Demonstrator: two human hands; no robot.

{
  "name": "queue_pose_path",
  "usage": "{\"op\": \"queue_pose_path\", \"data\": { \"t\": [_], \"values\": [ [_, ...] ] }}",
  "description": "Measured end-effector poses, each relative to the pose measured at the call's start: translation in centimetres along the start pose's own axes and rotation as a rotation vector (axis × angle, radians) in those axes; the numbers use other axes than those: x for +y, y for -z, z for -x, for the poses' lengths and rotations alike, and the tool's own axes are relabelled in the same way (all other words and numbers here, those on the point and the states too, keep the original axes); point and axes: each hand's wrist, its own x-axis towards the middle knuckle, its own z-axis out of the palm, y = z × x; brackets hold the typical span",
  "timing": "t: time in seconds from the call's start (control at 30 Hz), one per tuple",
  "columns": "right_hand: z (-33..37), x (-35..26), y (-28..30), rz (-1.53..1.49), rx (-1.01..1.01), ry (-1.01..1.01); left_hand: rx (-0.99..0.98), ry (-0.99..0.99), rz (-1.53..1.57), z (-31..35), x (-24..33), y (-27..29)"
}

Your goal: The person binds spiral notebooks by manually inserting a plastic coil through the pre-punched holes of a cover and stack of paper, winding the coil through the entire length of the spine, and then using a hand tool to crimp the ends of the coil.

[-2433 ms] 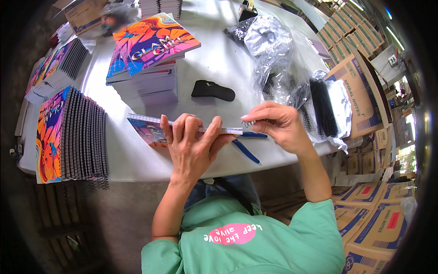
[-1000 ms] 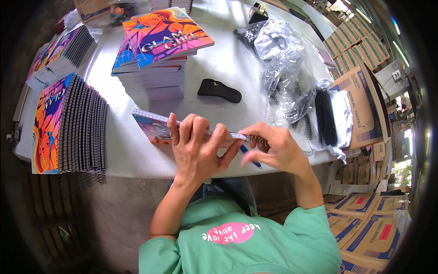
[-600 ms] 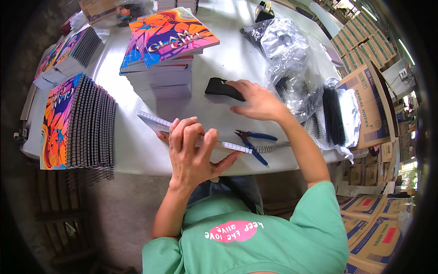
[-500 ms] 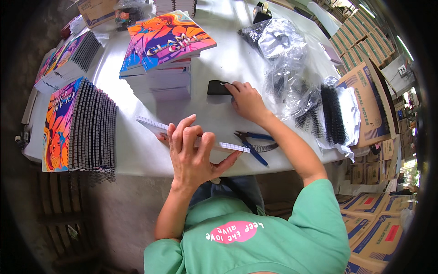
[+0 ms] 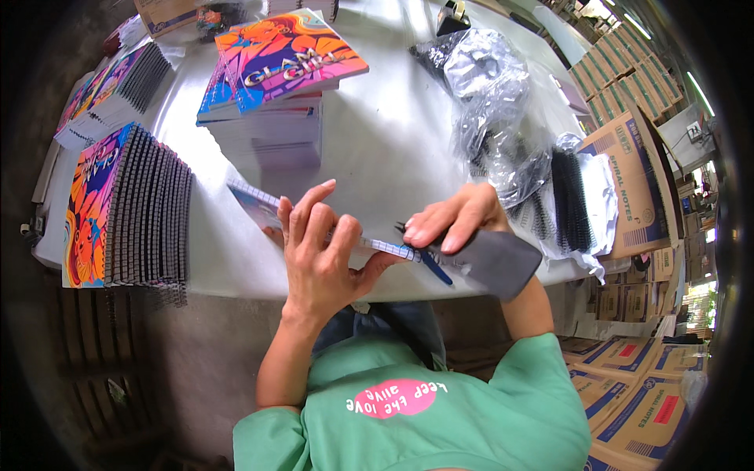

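Note:
My left hand point(image 5: 318, 259) holds a notebook point(image 5: 255, 196) tilted up on edge, its gridded white edge running slantwise toward my right hand. The thumb is below that edge and the fingers are bent over the other side; most of the notebook's face is hidden. My right hand point(image 5: 463, 216) grips a flat black rectangular slab point(image 5: 506, 257) by its end, just beside the notebook's near right corner. I cannot make out what the slab is. Under it, partly covered, lie blue-handled pliers point(image 5: 437, 268) on the table.
A stack of colourful spiral notebooks point(image 5: 149, 212) stands at the left, with another stack point(image 5: 290, 59) beyond my left hand. To the right are a clear plastic bag point(image 5: 487, 78), black binding coils point(image 5: 573, 196) and an open carton point(image 5: 632, 184). A tape dispenser point(image 5: 452, 17) stands at the back.
My right hand has lifted the black slab from the table and brought it nearer and rightward, beside the notebook and over the pliers. My left hand keeps its hold on the notebook.

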Motion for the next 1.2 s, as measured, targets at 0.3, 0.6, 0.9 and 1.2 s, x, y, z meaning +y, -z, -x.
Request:
{"op": "queue_pose_path", "data": {
  "t": [0.3,0.6,0.9,1.2],
  "values": [
    [-0.2,0.3,-0.1,0.563,0.223,-0.312,-0.05,0.008,0.004,0.1,0.0,0.3],
    [-1.8,0.0,-1.3,0.344,0.185,-0.087,0.021,0.051,0.077,0.6,-0.7,-0.3],
    [-2.1,0.6,-1.9,0.502,0.407,-0.182,0.136,0.055,-0.189,-0.8,-2.4,1.4],
    [-3.1,-2.8,-5.0,1.241,0.156,-0.554,0.133,0.138,-0.347,0.3,-1.5,0.5]
  ]
}}
